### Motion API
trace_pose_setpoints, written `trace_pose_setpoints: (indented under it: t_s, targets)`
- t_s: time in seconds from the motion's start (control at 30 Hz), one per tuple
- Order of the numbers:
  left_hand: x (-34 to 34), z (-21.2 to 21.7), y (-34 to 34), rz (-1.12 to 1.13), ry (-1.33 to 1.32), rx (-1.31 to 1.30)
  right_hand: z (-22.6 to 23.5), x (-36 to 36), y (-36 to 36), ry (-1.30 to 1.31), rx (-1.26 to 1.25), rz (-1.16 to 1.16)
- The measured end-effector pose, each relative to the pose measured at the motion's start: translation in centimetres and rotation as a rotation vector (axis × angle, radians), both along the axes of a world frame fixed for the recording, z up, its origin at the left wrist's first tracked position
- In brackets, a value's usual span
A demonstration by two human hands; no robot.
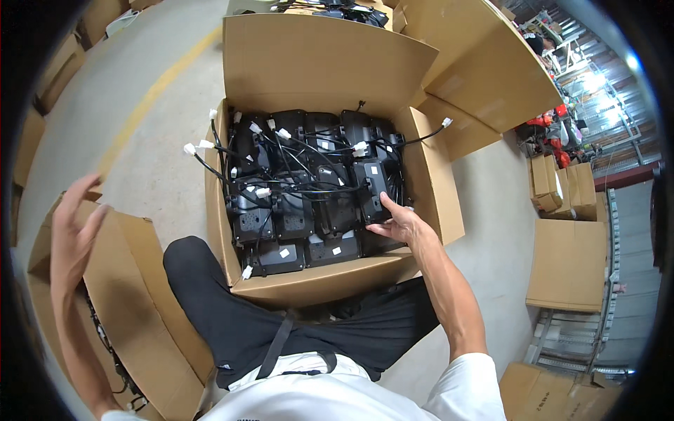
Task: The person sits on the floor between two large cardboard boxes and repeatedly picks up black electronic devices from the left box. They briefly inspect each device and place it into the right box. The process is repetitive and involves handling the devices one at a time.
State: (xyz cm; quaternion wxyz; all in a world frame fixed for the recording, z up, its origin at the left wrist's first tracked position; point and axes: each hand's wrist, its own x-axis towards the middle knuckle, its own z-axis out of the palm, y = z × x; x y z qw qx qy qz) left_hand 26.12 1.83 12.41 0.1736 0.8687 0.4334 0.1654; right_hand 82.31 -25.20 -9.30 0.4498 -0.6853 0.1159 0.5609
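Observation:
In front of me stands an open cardboard carton [330, 279], packed with several black plastic units [293, 214] in rows. Black cables with white connectors [283, 133] trail over them, and some hang past the carton's left and right edges. At the carton's right side my right hand [403, 222] grips the lower end of one black rectangular unit [369, 177], thumb on its face and fingers beneath. That unit lies tilted above its neighbours. My left hand [72, 235] is raised over a second open carton [140, 302] on the left, fingers stretched out, holding nothing.
Black cables [112, 347] show inside the left carton. Behind the middle carton, its raised flap [316, 59] stands near larger cardboard [484, 67] and another carton of black parts [351, 12]. More boxes [567, 263] stand at right. A yellow line [151, 98] crosses the floor.

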Motion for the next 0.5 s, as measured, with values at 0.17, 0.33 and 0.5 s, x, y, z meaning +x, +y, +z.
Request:
trace_pose_setpoints:
  t_s: [0.17, 0.33, 0.5]
  targets:
    - [-17.5, -1.5, -2.0, 0.378, -0.048, -0.06, -0.6, 0.0, 0.4, -0.083, -0.082, 0.052]
    - [-27.1, -8.5, -1.3, 0.495, -0.003, -0.2, 1.6, 0.9, -0.8, -0.114, -0.127, 0.226]
    - [-35.1, -21.1, -7.5, 0.613, 0.001, -0.451, 8.6, 2.1, 1.0, -0.646, -0.363, 0.413]
